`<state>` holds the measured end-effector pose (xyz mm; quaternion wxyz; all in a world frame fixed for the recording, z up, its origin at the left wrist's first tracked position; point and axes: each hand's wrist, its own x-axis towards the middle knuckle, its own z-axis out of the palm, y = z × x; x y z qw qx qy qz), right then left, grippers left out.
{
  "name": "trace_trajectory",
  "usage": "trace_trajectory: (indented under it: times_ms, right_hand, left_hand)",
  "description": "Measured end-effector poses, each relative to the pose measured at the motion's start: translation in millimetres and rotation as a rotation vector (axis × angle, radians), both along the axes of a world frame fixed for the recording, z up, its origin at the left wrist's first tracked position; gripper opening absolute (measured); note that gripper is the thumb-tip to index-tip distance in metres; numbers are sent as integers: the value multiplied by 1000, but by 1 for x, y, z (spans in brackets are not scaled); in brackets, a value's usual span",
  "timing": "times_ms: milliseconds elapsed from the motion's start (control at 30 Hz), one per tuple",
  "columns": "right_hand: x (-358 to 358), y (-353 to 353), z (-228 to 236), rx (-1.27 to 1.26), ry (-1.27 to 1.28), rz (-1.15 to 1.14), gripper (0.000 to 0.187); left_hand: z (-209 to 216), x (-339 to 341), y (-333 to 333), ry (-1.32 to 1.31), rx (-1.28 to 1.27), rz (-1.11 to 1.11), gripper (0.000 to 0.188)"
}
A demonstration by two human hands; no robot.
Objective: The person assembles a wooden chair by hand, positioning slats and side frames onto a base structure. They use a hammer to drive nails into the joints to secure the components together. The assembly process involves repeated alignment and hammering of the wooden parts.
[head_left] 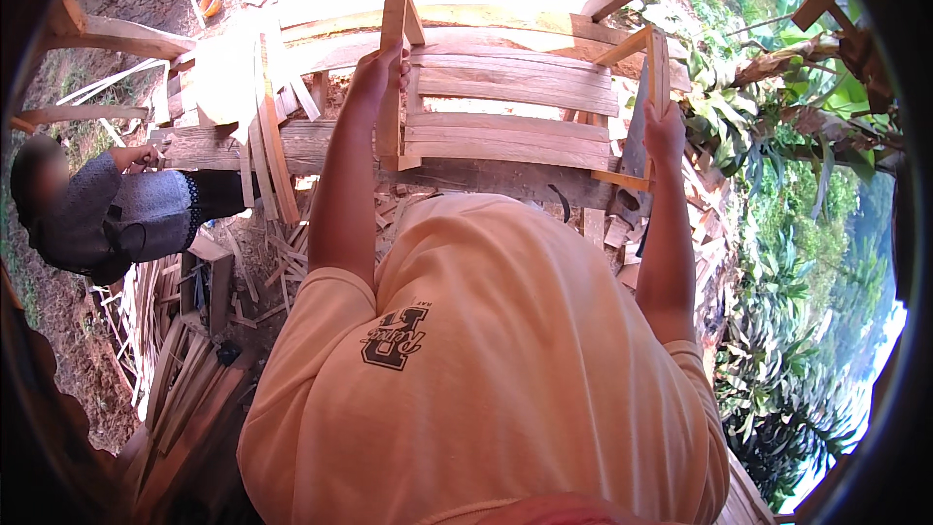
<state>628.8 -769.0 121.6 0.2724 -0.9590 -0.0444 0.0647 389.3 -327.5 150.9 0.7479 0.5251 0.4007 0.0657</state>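
A slatted wooden frame (pixel 507 141) of pale planks, perhaps a piece of furniture, lies across the workbench in front of me. My left hand (pixel 381 73) is closed round its left upright post (pixel 389 122). On the other side, my right hand (pixel 666 133) grips the right post (pixel 659 68) near its lower part. Short crosspieces join the posts at both ends. Beside the right post lies what looks like a handsaw (pixel 627 202), its grey blade partly hidden behind the frame.
The weathered bench plank (pixel 525 180) runs under the frame. At the left, another person (pixel 136 204) in a grey patterned top has hands at the bench. Loose boards (pixel 272 136) lean there. Wood offcuts (pixel 282 272) litter the ground, stacked strips (pixel 180 399) stand lower left, and plants (pixel 777 331) grow at right.
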Motion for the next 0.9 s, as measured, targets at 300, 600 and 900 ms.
trace_trajectory:
  times_ms: [300,600,900]
  right_hand:
    - [-3,0,6,23,56,-10,52]
    - [-5,5,13,7,105,-40,52]
    - [-3,0,6,35,97,-16,50]
  left_hand:
    - [9,1,-5,39,4,16,35]
    - [-1,-1,2,10,-11,-55,35]
    - [-12,-2,9,-12,6,-92,41]
